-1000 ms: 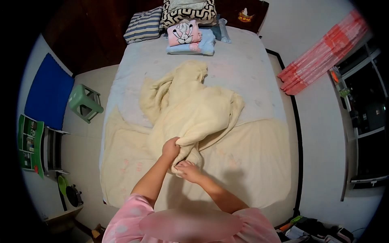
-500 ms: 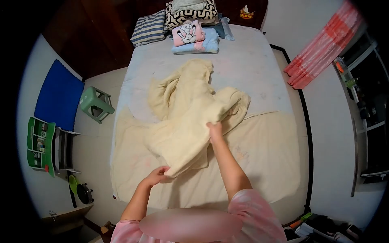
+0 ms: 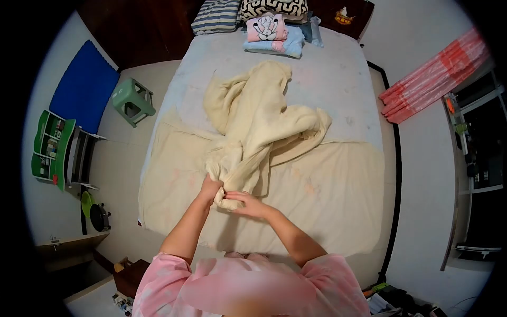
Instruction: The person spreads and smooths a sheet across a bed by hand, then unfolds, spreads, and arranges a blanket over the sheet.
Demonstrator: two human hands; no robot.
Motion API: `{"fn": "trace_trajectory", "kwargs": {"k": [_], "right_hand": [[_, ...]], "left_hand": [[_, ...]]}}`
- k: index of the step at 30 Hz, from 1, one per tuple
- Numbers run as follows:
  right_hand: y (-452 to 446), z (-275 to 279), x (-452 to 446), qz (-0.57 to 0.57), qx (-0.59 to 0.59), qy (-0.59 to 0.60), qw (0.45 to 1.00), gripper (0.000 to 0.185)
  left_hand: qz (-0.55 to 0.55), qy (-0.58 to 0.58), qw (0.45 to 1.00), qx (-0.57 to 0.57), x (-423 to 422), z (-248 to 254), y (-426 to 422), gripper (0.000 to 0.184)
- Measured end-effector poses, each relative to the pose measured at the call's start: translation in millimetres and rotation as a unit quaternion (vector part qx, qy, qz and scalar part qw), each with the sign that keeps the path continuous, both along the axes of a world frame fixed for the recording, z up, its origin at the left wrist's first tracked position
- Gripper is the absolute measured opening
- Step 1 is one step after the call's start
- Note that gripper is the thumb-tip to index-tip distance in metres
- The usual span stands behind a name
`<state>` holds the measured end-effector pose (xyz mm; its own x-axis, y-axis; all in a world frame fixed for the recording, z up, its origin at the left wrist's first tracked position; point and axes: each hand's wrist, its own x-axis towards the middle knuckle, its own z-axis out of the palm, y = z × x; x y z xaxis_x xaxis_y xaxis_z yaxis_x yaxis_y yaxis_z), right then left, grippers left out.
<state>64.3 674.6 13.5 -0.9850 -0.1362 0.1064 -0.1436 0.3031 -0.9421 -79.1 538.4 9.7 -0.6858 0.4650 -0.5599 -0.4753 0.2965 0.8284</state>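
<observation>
A crumpled cream blanket [image 3: 264, 111] lies in loose folds down the middle of the bed. Its near end is bunched together between my two hands. My left hand [image 3: 212, 187] is closed around the gathered cloth, on the left of the bunch. From the right, my right hand [image 3: 251, 205] grips the same end, its fingers partly covered by fabric. Beneath the blanket, the near half of the bed [image 3: 338, 195] is covered in cream cloth and the far half in pale blue.
At the bed's head are a striped pillow [image 3: 215, 17], a patterned pillow [image 3: 274, 8] and folded pink [image 3: 266, 29] and blue bedding [image 3: 285, 45]. A green stool [image 3: 133, 100] stands left of the bed. On the right hangs a red curtain [image 3: 435, 76] near the window.
My right hand has come down and left from the blanket's middle to its near end, beside my left hand. The near corner is now bunched up. The view has shifted.
</observation>
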Motion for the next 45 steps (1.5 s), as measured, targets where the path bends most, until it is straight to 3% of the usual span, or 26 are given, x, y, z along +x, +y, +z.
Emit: {"fn": "trace_trajectory", "kwargs": {"k": [1, 3, 5, 9, 11, 14, 17, 20, 23, 26, 29, 33, 35, 36, 39, 40, 45], "right_hand": [[7, -11, 4, -0.029, -0.121, -0.097, 0.988, 0.041], [20, -29, 10, -0.083, -0.351, -0.279, 0.890, 0.043], [35, -28, 9, -0.254, -0.327, -0.320, 0.852, 0.061], [49, -41, -28, -0.358, -0.351, -0.372, 0.781, 0.092], [44, -21, -47, -0.390, -0.422, -0.381, 0.724, 0.085], [44, -93, -62, -0.408, -0.485, -0.338, 0.696, 0.076], [39, -93, -45, -0.568, -0.504, -0.241, 0.604, 0.072], [39, -89, -11, -0.579, -0.455, -0.142, 0.662, 0.068], [21, -14, 28, -0.576, -0.348, -0.015, 0.740, 0.062], [-16, 55, 65, -0.546, -0.004, 0.048, 0.836, 0.060], [-73, 83, 88, -0.453, 0.129, 0.070, 0.879, 0.058], [-181, 123, 91, -0.311, 0.154, 0.093, 0.933, 0.052], [-222, 121, 81, -0.228, 0.169, 0.098, 0.954, 0.049], [-242, 114, 77, -0.223, 0.205, 0.133, 0.944, 0.049], [-273, 110, 77, -0.220, 0.171, 0.069, 0.958, 0.051], [-282, 109, 78, -0.216, 0.132, 0.033, 0.967, 0.038], [-283, 74, 90, -0.345, -0.085, 0.010, 0.935, 0.030]], "left_hand": [[0.029, -0.005, 1.000, 0.011, 4, 3, -4, 0.054], [0.054, 0.007, 0.998, 0.044, 21, 17, -13, 0.053], [0.036, 0.013, 0.998, 0.050, 36, 39, -25, 0.054], [0.000, -0.030, 0.999, 0.046, 63, 75, -54, 0.054], [-0.011, -0.043, 0.998, 0.048, 75, 98, -66, 0.054], [0.021, -0.025, 0.997, 0.063, 83, 116, -92, 0.055], [0.057, -0.005, 0.997, 0.052, 75, 136, -117, 0.057], [0.079, 0.030, 0.995, 0.043, 57, 120, -152, 0.057], [0.098, 0.018, 0.994, 0.056, 45, 93, -175, 0.058], [0.097, 0.001, 0.988, 0.117, 36, 82, -178, 0.055], [0.052, -0.024, 0.989, 0.134, 31, 76, -181, 0.050], [-0.096, -0.077, 0.982, 0.145, 55, 90, -181, 0.048], [-0.170, -0.122, 0.974, 0.086, 74, 114, -184, 0.051], [-0.120, -0.122, 0.974, 0.150, 83, 95, -185, 0.047], [-0.068, -0.206, 0.965, 0.145, 68, 83, -204, 0.041], [-0.053, -0.194, 0.971, 0.126, 65, 79, -210, 0.037], [-0.055, -0.180, 0.968, 0.168, 51, 73, -219, 0.035]]}}
